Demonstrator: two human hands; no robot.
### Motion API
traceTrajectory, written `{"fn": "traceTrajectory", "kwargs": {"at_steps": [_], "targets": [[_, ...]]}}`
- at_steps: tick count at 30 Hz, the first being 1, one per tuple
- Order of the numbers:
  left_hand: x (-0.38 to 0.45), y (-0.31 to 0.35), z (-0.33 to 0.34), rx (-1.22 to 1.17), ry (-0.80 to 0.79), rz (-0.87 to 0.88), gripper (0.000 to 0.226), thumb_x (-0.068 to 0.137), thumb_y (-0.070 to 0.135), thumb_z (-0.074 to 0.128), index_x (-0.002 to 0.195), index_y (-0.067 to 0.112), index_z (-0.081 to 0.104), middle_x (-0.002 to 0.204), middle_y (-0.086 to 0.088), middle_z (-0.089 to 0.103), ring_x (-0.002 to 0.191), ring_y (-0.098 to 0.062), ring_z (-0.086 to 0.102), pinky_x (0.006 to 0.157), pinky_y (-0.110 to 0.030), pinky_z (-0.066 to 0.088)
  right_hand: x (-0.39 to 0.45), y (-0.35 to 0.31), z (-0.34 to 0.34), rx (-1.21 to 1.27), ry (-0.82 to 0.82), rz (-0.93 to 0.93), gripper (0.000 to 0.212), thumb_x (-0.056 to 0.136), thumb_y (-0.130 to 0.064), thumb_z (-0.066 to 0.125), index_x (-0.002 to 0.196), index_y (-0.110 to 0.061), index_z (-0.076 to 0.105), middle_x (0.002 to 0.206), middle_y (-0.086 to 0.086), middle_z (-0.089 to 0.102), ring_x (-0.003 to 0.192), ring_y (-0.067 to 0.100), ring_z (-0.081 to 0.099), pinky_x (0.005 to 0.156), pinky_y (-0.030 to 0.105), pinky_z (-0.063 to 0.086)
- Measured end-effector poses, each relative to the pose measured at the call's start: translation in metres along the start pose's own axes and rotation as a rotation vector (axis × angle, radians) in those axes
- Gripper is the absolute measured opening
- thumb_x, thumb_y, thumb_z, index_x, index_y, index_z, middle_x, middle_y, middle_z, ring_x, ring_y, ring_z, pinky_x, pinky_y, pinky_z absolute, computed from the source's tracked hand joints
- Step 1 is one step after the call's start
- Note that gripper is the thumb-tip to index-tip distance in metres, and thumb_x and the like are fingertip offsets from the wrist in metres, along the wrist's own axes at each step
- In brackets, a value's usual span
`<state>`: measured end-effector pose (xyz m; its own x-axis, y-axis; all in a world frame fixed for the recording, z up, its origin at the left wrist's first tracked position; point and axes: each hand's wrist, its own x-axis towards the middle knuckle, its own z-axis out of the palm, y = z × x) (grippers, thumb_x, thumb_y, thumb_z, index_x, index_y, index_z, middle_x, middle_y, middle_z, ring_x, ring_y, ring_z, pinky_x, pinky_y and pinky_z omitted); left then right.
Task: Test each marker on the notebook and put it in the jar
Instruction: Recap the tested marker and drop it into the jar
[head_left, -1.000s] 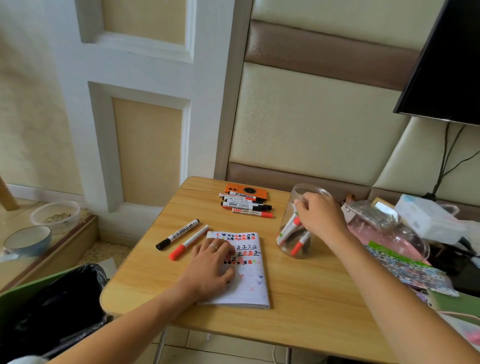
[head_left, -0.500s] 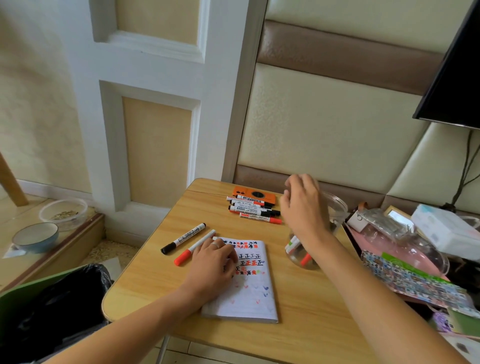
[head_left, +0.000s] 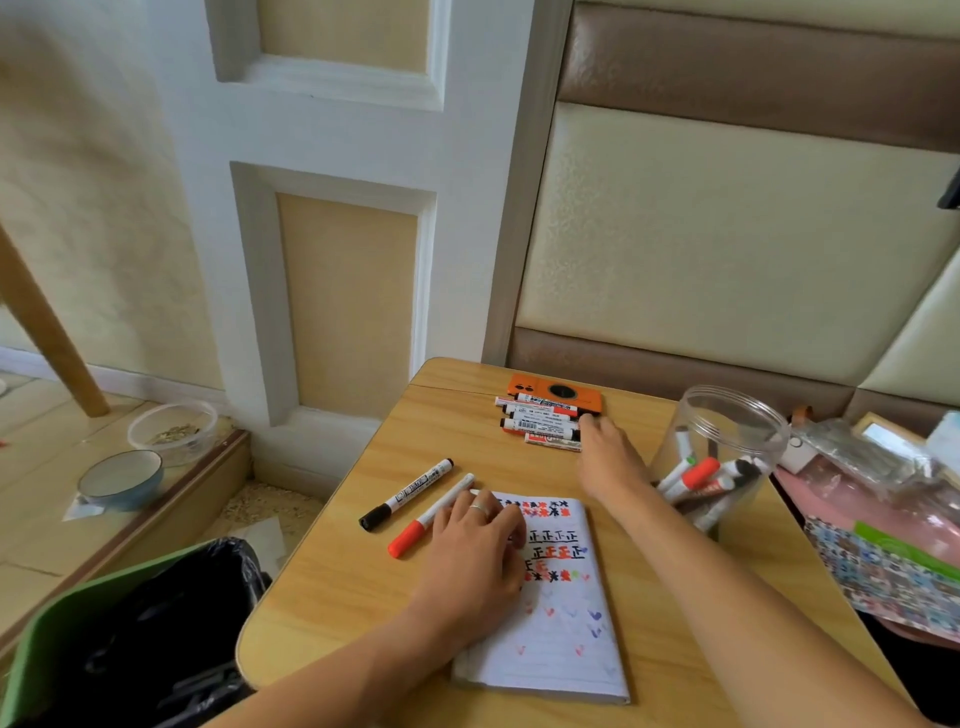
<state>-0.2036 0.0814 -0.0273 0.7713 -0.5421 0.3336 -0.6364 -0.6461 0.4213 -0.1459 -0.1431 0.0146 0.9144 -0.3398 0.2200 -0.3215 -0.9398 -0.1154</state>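
A white notebook (head_left: 561, 623) with red, black and blue test marks lies on the wooden table (head_left: 363, 571). My left hand (head_left: 475, 551) rests flat on its left side. My right hand (head_left: 605, 457) reaches to a row of several markers (head_left: 537, 421) at the far edge, its fingertips touching their right ends; no marker is lifted. A clear plastic jar (head_left: 727, 431) on the right holds several markers. Left of the notebook lie a black-capped marker (head_left: 408, 493) and a red-capped marker (head_left: 428, 517).
An orange phone (head_left: 556, 388) lies behind the marker row. Clutter with a patterned sheet (head_left: 883, 577) and pink item fills the right side. A green bin with a black bag (head_left: 130, 639) stands by the table's left. Bowls (head_left: 122, 478) sit on a low ledge.
My right hand left the jar, rose above it and moved left and down to the marker row. The left hand stayed on the notebook.
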Motion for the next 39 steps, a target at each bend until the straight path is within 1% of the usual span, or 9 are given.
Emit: {"fn": "traceTrajectory", "kwargs": {"at_steps": [5,9,20,25,28,31,34,37,39], "targets": [[0.0,0.0,0.0,0.007,-0.011,0.008,0.012,0.095,0.034,0.046,0.106,0.037,0.05,0.129,0.009,0.049,0.132,-0.014,0.031,0.117,-0.038,0.026,0.006,0.001,0.0,-0.09,-0.011,-0.075,0.043,0.098,-0.006,0.055,0.138,-0.021,0.049,0.124,0.01,0.056,0.115,0.03,0.056,0.088,0.039,0.052],[0.0,0.001,-0.001,0.008,-0.017,0.01,0.012,0.095,0.034,0.046,0.106,0.037,0.05,0.132,0.009,0.048,0.136,-0.014,0.029,0.119,-0.036,0.023,0.004,-0.001,-0.002,-0.134,-0.044,-0.103,0.039,0.099,-0.01,0.058,0.135,-0.023,0.051,0.125,0.009,0.059,0.119,0.029,0.054,0.091,0.038,0.052],[0.001,0.001,-0.002,0.025,-0.036,0.007,0.015,0.095,0.036,0.045,0.109,0.035,0.05,0.13,0.009,0.049,0.133,-0.014,0.031,0.117,-0.037,0.027,-0.026,-0.018,-0.03,-0.19,-0.146,-0.141,0.028,0.096,-0.003,0.057,0.12,-0.017,0.06,0.118,0.006,0.065,0.101,0.025,0.063,0.078,0.034,0.051],[0.0,0.002,-0.002,0.038,-0.014,0.005,0.025,0.094,0.04,0.042,0.117,0.031,0.042,0.121,0.01,0.048,0.122,-0.012,0.036,0.113,-0.037,0.029,-0.065,-0.029,-0.047,0.142,0.012,-0.164,0.019,0.097,-0.013,0.063,0.113,-0.019,0.055,0.107,-0.002,0.062,0.085,0.014,0.062,0.059,0.021,0.045],[-0.002,0.002,-0.002,0.017,0.045,0.055,0.03,0.095,0.048,0.037,0.119,0.031,0.042,0.116,0.012,0.046,0.114,-0.01,0.035,0.108,-0.033,0.027,-0.098,-0.029,-0.052,0.506,0.027,-0.112,0.014,0.095,-0.017,0.066,0.104,-0.019,0.055,0.096,-0.003,0.068,0.082,0.012,0.068,0.066,0.025,0.057],[-0.003,0.002,-0.001,0.022,0.064,0.145,0.035,0.099,0.053,0.032,0.119,0.029,0.046,0.113,0.01,0.048,0.109,-0.011,0.038,0.102,-0.034,0.029,-0.125,-0.024,-0.051,0.988,-0.074,-0.006,0.017,0.092,-0.018,0.072,0.105,-0.02,0.062,0.092,-0.004,0.077,0.084,0.014,0.076,0.081,0.039,0.063],[-0.002,0.0,0.0,0.009,0.056,0.182,0.036,0.102,0.051,0.026,0.107,0.027,0.052,0.103,0.01,0.054,0.097,-0.012,0.043,0.092,-0.038,0.038,-0.138,-0.019,-0.043,1.18,-0.114,0.09,0.017,0.091,-0.016,0.075,0.106,-0.017,0.068,0.1,-0.003,0.078,0.093,0.014,0.076,0.09,0.041,0.061],[-0.001,-0.001,0.001,0.006,0.044,0.182,0.038,0.103,0.049,0.023,0.104,0.026,0.053,0.099,0.01,0.055,0.091,-0.012,0.042,0.085,-0.04,0.041,-0.144,-0.009,-0.043,1.407,-0.009,0.195,0.011,0.095,-0.013,0.072,0.103,-0.008,0.068,0.101,0.01,0.077,0.097,0.023,0.075,0.089,0.041,0.061],[-0.001,-0.001,0.001,-0.008,0.05,0.195,0.036,0.103,0.047,0.025,0.106,0.026,0.053,0.1,0.009,0.055,0.09,-0.011,0.039,0.084,-0.037,0.041,-0.146,0.001,-0.046,1.479,0.046,0.233,0.007,0.096,-0.01,0.069,0.098,-0.005,0.064,0.092,0.013,0.074,0.087,0.026,0.073,0.08,0.039,0.061]]}}
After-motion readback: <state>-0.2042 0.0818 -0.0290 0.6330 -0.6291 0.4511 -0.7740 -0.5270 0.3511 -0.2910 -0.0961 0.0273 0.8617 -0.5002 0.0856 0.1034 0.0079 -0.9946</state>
